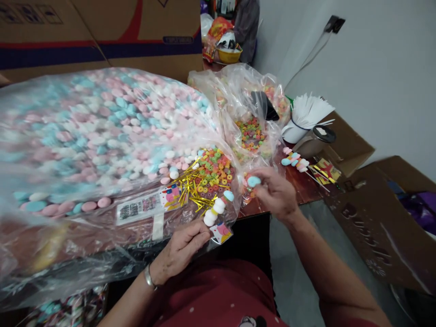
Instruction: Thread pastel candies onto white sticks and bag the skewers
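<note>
My left hand (185,245) is closed on the lower end of a candy skewer (218,209), which carries white puffs, a yellow ring and a blue piece at its tip. A small printed card (222,232) sticks out beside my left fingers. To the right, my right hand (277,193) pinches a blue candy (254,181). Colourful cereal rings (214,172) lie in clear plastic in front of my hands, with gold twist ties (190,186) next to them. The big clear bag (112,131) of pink, white and blue candies spreads across the left.
A cardboard box (143,59) stands behind the bag. At the right are a cup of white sticks (294,131), a lidded container (313,141), finished skewers (294,160) and a yellow-red packet (325,171). An open box (384,227) sits lower right.
</note>
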Demonstrator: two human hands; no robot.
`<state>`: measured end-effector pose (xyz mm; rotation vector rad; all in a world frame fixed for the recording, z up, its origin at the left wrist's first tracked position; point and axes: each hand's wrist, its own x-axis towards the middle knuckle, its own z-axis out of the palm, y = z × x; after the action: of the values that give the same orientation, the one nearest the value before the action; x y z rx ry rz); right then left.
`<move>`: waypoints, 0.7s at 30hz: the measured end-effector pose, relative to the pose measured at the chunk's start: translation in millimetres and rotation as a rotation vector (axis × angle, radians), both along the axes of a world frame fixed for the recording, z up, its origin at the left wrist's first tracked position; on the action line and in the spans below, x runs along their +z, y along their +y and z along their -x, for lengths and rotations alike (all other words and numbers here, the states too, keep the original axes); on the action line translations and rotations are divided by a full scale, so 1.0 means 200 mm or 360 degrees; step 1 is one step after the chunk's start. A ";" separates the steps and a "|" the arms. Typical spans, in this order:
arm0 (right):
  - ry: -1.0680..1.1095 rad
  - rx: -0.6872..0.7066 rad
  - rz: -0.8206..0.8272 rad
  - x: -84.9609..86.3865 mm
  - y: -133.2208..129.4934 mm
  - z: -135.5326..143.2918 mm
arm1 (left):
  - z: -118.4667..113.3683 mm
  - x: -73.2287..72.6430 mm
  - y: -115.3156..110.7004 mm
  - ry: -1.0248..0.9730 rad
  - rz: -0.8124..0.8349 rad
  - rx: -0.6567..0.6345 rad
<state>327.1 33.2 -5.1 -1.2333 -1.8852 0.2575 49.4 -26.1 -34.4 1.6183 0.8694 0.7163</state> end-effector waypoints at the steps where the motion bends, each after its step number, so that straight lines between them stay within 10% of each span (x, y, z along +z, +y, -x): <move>1: -0.0010 0.0087 -0.0010 0.02 -0.03 0.07 | 0.00 0.01 0.00 0.0012 0.0002 -0.0008; 21: 0.0465 0.0498 0.0421 0.02 -0.07 0.29 | 0.07 0.02 -0.02 0.0073 0.0118 0.0077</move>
<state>269.7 18.6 -1.5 -0.9968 -1.8175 0.8324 35.1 -30.9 -30.1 1.5574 0.9605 0.6754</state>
